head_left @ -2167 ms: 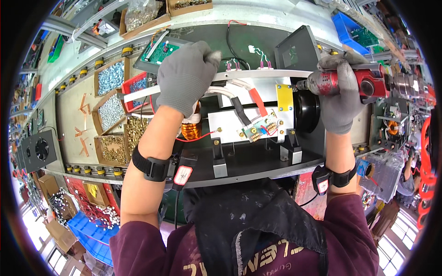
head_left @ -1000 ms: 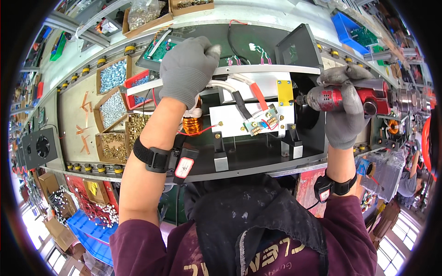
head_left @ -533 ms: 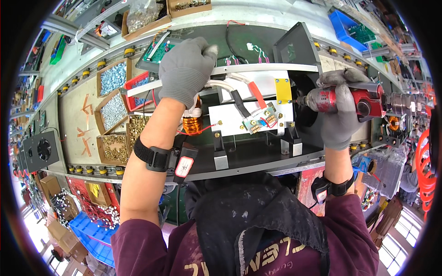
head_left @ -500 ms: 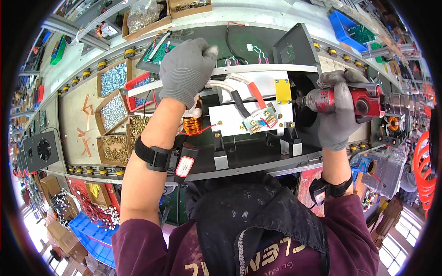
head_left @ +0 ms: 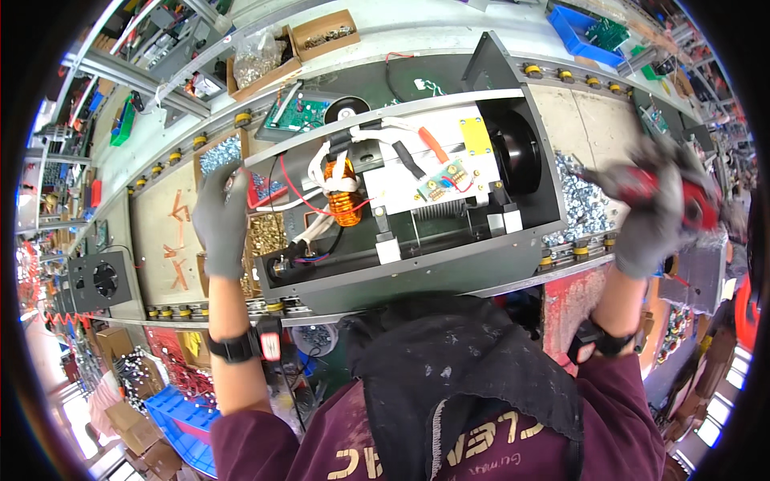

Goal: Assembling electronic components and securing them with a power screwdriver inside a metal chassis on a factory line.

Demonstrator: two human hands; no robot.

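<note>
In front of me lies a dark metal chassis (head_left: 449, 248) with a white plate (head_left: 401, 190), an orange-wound coil (head_left: 343, 196), white cables, a small green circuit board (head_left: 445, 183) and a yellow plate (head_left: 475, 137). My left hand (head_left: 220, 224), in a grey glove, is beside the chassis's left end, over the boxes of small fasteners. Its fingers are curled together; anything in them is hidden. On the right, my gloved right hand (head_left: 651, 216) grips a red power screwdriver (head_left: 696, 207), both smeared by motion. The screwdriver's tip points left, apart from the chassis.
Silver screws (head_left: 585, 192) lie heaped right of the chassis. Boxes of blue screws (head_left: 223, 154) and brass-coloured fasteners (head_left: 267, 234) stand on the left. Behind are a larger circuit board (head_left: 298, 112) and a blue bin (head_left: 584, 38). A red coiled hose (head_left: 747, 313) hangs at the far right.
My left hand has moved from above the chassis to the left, toward the fastener boxes. My right hand has drawn the screwdriver rightward from the yellow plate. The chassis now sits turned slightly.
</note>
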